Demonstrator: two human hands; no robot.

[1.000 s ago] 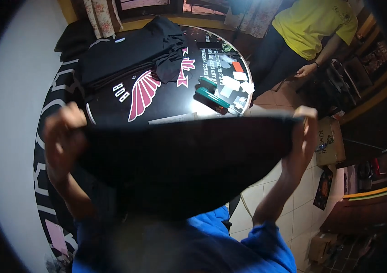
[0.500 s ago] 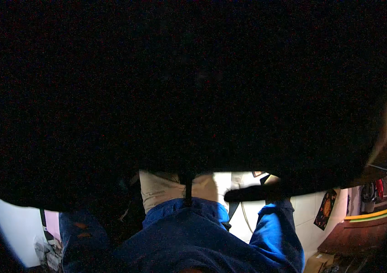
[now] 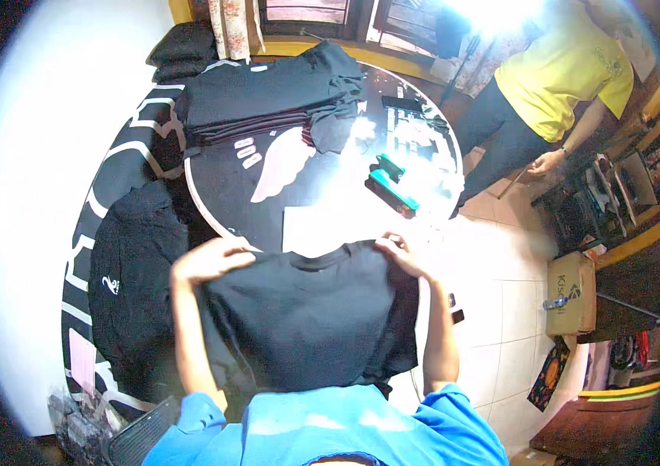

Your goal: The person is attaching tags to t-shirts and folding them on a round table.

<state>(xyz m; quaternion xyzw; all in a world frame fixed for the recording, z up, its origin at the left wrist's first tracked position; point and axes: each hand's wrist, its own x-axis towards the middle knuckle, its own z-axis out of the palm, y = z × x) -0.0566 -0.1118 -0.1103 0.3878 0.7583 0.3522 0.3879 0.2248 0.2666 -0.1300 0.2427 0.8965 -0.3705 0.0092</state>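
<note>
A black T-shirt (image 3: 307,318) hangs in front of me, its neckline up and away from me. My left hand (image 3: 213,260) is closed on the cloth at its left shoulder. At the right shoulder, my right hand (image 3: 402,252) pinches the cloth too. Just beyond the neckline lies a white sheet (image 3: 299,225) on the round dark table (image 3: 221,190). A teal, stapler-like tool (image 3: 394,193) is on the table's right side. Farther back rests a stack of folded black shirts (image 3: 268,97), with small white tags (image 3: 246,147) before it.
A person in a yellow shirt (image 3: 555,74) stands at the far right, beyond the table. More black garments (image 3: 136,279) are piled at the left. On the right, a cardboard box (image 3: 571,295) stands by shelves over a tiled floor (image 3: 493,311). A bright lamp (image 3: 493,12) glares at the top.
Black cloth that covered most of the view has come down. The table, the person and both my hands now show, with the T-shirt held lower in front of me.
</note>
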